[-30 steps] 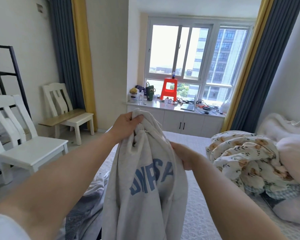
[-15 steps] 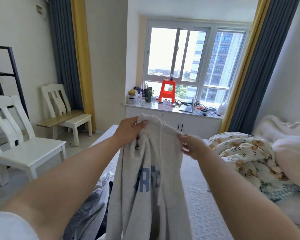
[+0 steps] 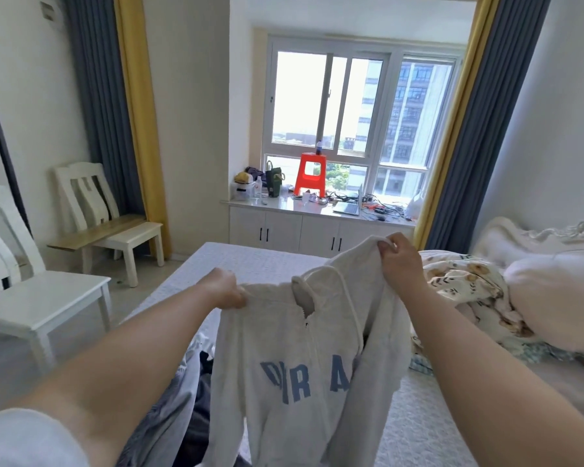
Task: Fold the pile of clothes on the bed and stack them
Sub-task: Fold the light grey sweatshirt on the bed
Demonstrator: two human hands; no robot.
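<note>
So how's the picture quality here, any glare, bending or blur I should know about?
Head view: the window is blown out white, so the sky shows no detail; the wide lens bows the curtains inward at the frame edges; the grey hoodie held by left hand and right hand is evenly lit, its blue lettering slightly soft.
</note>
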